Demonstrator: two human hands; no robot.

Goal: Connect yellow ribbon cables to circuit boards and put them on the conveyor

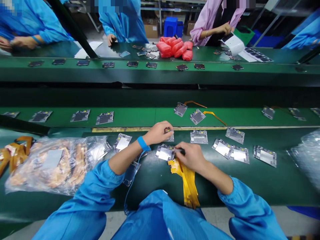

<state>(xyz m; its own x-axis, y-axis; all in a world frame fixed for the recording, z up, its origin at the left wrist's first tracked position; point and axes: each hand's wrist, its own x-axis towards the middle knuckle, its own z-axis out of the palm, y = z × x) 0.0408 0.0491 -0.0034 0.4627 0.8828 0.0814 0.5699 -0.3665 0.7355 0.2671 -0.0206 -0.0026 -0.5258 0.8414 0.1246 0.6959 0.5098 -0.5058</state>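
Note:
My left hand (160, 131), with a blue wrist strap, has its fingers closed at the edge of a circuit board (170, 137) partly hidden beneath them. Lower and to the right, my right hand (190, 155) pinches a small dark object, too small to make out, near the right end of another board (164, 152). A bundle of yellow flex cables (188, 183) lies just below my right hand and runs toward the table's front edge. More boards lie close by, one (199, 136) to the right of my left hand.
Left, a clear plastic bag (50, 166) of orange flex parts lies beside loose orange cables (18, 151). Clear plastic wrap (308, 153) is at far right. Behind, a green belt (140, 116) carries boards, two with orange cables. Other people sit across, near a red bundle (172, 47).

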